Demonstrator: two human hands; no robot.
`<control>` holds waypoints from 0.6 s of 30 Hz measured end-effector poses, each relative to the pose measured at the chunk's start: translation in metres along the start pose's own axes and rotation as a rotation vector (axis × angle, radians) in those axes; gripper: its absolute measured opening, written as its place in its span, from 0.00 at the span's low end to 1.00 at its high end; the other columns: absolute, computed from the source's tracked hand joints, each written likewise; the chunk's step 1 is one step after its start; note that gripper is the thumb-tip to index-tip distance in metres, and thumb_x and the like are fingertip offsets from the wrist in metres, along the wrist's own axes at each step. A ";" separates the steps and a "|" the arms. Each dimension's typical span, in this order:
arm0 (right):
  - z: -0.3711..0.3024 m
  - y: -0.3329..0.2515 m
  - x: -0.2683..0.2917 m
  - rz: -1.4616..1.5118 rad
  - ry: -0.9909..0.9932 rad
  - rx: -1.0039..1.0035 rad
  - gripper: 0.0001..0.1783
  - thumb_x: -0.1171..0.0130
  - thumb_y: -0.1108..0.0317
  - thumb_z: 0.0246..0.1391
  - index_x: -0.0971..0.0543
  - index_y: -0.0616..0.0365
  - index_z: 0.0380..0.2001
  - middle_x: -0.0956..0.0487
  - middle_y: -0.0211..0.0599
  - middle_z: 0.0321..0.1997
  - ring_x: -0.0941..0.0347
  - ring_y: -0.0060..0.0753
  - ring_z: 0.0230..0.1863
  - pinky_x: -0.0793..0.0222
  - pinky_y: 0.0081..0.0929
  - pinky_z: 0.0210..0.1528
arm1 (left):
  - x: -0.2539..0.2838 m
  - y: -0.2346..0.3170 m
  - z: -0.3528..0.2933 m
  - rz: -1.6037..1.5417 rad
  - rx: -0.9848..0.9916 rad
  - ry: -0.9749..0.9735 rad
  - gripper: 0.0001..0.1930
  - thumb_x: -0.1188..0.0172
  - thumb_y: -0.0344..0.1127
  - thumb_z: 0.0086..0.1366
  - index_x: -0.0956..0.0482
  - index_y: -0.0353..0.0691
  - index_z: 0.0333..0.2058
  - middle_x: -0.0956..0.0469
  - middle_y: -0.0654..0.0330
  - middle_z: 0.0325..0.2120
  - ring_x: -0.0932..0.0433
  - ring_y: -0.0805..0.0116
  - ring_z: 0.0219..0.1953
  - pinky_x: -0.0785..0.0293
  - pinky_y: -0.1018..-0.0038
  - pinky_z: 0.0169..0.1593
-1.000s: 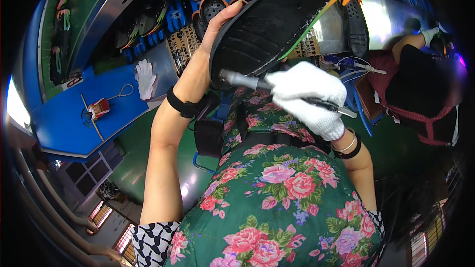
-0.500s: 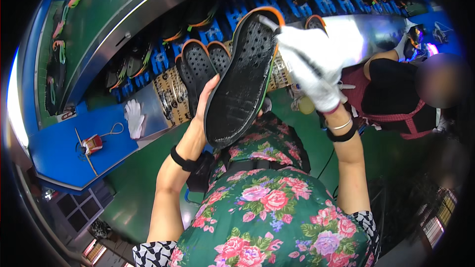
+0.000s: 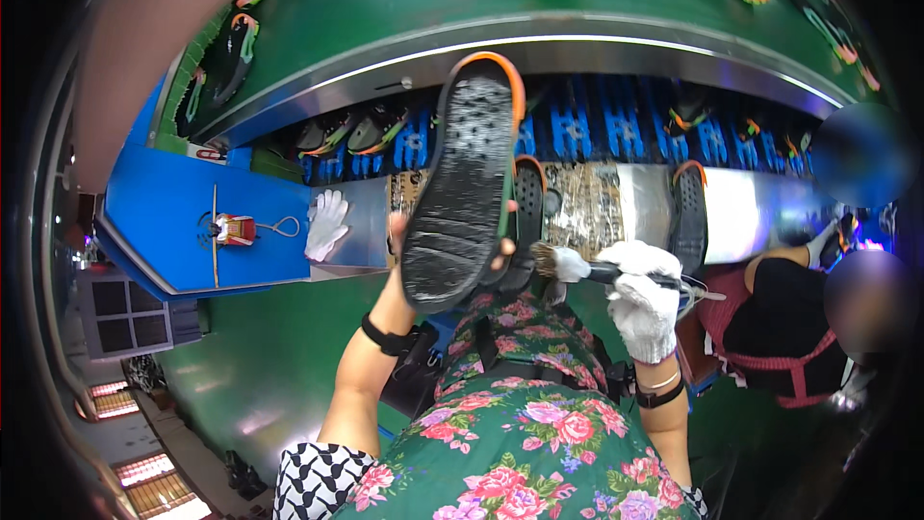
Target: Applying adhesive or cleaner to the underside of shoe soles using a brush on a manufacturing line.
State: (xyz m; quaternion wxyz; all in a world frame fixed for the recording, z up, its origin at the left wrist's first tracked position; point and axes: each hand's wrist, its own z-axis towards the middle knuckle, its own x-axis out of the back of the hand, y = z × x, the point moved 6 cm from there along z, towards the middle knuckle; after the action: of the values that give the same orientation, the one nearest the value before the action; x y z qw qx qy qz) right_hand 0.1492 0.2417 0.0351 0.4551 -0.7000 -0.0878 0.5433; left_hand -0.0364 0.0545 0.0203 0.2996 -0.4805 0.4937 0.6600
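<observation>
My left hand (image 3: 397, 234) is bare and grips a black shoe sole (image 3: 450, 202) with an orange rim at its heel end. Its inner face is turned up, with small holes at the far end and glossy whitish streaks across it. My right hand (image 3: 643, 303), in a white knit glove, is closed around the dark handle of a brush (image 3: 568, 264). The bristles point left, apart from the sole. Partly hidden behind the held sole is another black sole (image 3: 528, 212). One more sole (image 3: 689, 217) lies on the metal bench beyond my right hand.
A blue table (image 3: 173, 212) at left carries a small red-and-white object (image 3: 234, 229) with a looped cord. Beside it lies a white glove (image 3: 327, 224). Shoe parts stand on blue holders (image 3: 570, 135) below a green conveyor (image 3: 423, 0). A person (image 3: 770, 327) sits at right.
The brush has come off the sole; my right hand has moved down and nearer to me. The sole stands more upright, with more whitish streaks showing. The view has turned.
</observation>
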 end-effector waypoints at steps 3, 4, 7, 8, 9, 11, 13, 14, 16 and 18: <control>-0.002 0.010 0.022 0.049 0.049 0.017 0.14 0.37 0.83 0.47 0.20 0.61 0.39 0.19 0.54 0.42 0.21 0.41 0.39 0.23 0.27 0.36 | -0.043 0.074 -0.003 0.122 -0.059 -0.191 0.68 0.26 0.72 0.46 0.52 0.32 0.73 0.47 0.26 0.68 0.25 0.27 0.54 0.19 0.42 0.55; -0.001 0.017 0.027 0.043 0.060 -0.032 0.13 0.38 0.84 0.48 0.18 0.62 0.39 0.18 0.56 0.44 0.20 0.40 0.38 0.22 0.27 0.36 | -0.053 0.107 -0.001 0.178 -0.095 -0.286 0.69 0.27 0.73 0.46 0.53 0.32 0.73 0.48 0.26 0.68 0.28 0.28 0.58 0.21 0.42 0.57; 0.002 0.034 0.033 0.015 0.128 -0.110 0.12 0.36 0.83 0.48 0.15 0.70 0.39 0.15 0.55 0.44 0.19 0.34 0.33 0.22 0.26 0.36 | -0.059 0.191 0.022 0.130 -0.256 -0.360 0.69 0.34 0.77 0.51 0.57 0.31 0.74 0.53 0.28 0.71 0.40 0.28 0.68 0.30 0.41 0.66; 0.002 0.038 0.030 -0.021 0.154 -0.130 0.13 0.34 0.82 0.48 0.15 0.70 0.40 0.14 0.52 0.42 0.21 0.29 0.31 0.24 0.24 0.35 | -0.035 0.240 0.023 -0.107 -0.310 -0.245 0.67 0.39 0.79 0.54 0.57 0.32 0.74 0.57 0.28 0.72 0.47 0.29 0.71 0.35 0.40 0.69; 0.001 0.041 0.029 -0.015 0.143 -0.130 0.13 0.34 0.82 0.48 0.15 0.70 0.40 0.14 0.52 0.42 0.21 0.29 0.31 0.24 0.24 0.35 | -0.011 0.278 0.019 -0.343 -0.366 -0.124 0.66 0.44 0.81 0.57 0.58 0.32 0.74 0.61 0.28 0.73 0.53 0.30 0.74 0.40 0.39 0.71; -0.001 0.046 0.035 -0.102 0.160 -0.159 0.13 0.34 0.80 0.49 0.14 0.70 0.40 0.13 0.48 0.41 0.22 0.26 0.29 0.26 0.22 0.34 | -0.003 0.305 0.025 -0.202 -0.697 0.073 0.60 0.51 0.77 0.64 0.60 0.33 0.75 0.64 0.33 0.75 0.55 0.31 0.75 0.47 0.36 0.73; -0.006 0.048 0.043 -0.072 0.160 -0.134 0.13 0.34 0.79 0.50 0.14 0.71 0.42 0.13 0.46 0.39 0.23 0.25 0.28 0.26 0.21 0.34 | 0.023 0.322 0.009 -0.089 -0.964 0.331 0.61 0.51 0.76 0.65 0.75 0.41 0.76 0.64 0.34 0.75 0.53 0.32 0.75 0.49 0.39 0.74; -0.009 0.045 0.047 -0.048 0.193 -0.148 0.13 0.34 0.80 0.50 0.15 0.71 0.42 0.13 0.46 0.39 0.22 0.25 0.28 0.26 0.21 0.34 | 0.030 0.315 0.009 0.196 -1.050 0.451 0.60 0.50 0.75 0.66 0.75 0.42 0.76 0.63 0.34 0.75 0.50 0.33 0.74 0.47 0.41 0.74; -0.016 0.040 0.062 -0.008 0.255 -0.147 0.14 0.34 0.80 0.50 0.15 0.72 0.42 0.13 0.47 0.39 0.22 0.27 0.28 0.24 0.23 0.36 | 0.036 0.289 0.025 0.473 -1.152 0.516 0.56 0.47 0.68 0.70 0.75 0.45 0.76 0.56 0.34 0.73 0.42 0.36 0.71 0.41 0.47 0.73; -0.027 0.037 0.081 0.020 0.323 -0.120 0.14 0.35 0.81 0.49 0.15 0.73 0.41 0.13 0.50 0.40 0.20 0.29 0.29 0.23 0.24 0.37 | 0.029 0.263 0.037 0.727 -1.228 0.592 0.47 0.45 0.55 0.74 0.63 0.39 0.76 0.46 0.38 0.71 0.38 0.45 0.70 0.37 0.59 0.69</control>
State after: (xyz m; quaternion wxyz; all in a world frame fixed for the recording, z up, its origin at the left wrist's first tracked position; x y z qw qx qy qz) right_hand 0.1900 0.2557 -0.0475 0.4152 -0.8050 -0.0387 0.4220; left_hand -0.2883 -0.0005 0.0912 -0.4009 -0.5247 0.2253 0.7164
